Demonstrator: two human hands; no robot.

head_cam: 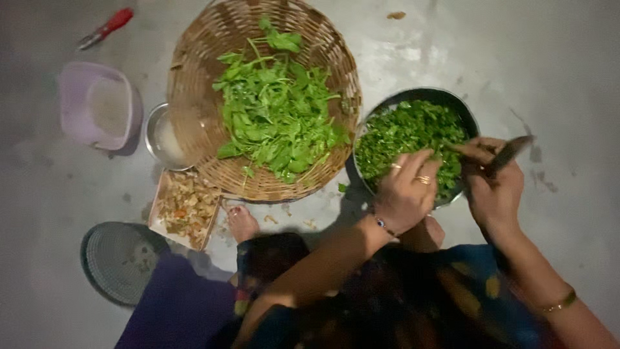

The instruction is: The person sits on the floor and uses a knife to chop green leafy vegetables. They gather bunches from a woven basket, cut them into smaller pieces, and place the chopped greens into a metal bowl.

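Note:
A dark round pan [462,111] on the floor holds finely chopped green leaves [407,136]. My left hand [407,190], with rings and a beaded bracelet, rests over the pan's near edge with its fingers on the chopped greens. My right hand [494,187] grips a knife [510,152] whose blade points up and right, just past the pan's right rim. To the left, a wide woven basket [194,103] carries a heap of whole green leaves [274,116].
A small steel bowl [158,139] sits against the basket's left side, beside a lilac plastic container [97,103]. A flat tray of scraps [187,207], a grey round lid [119,258] and a red-handled tool [106,29] lie on the grey floor. My foot [242,223] shows below the basket.

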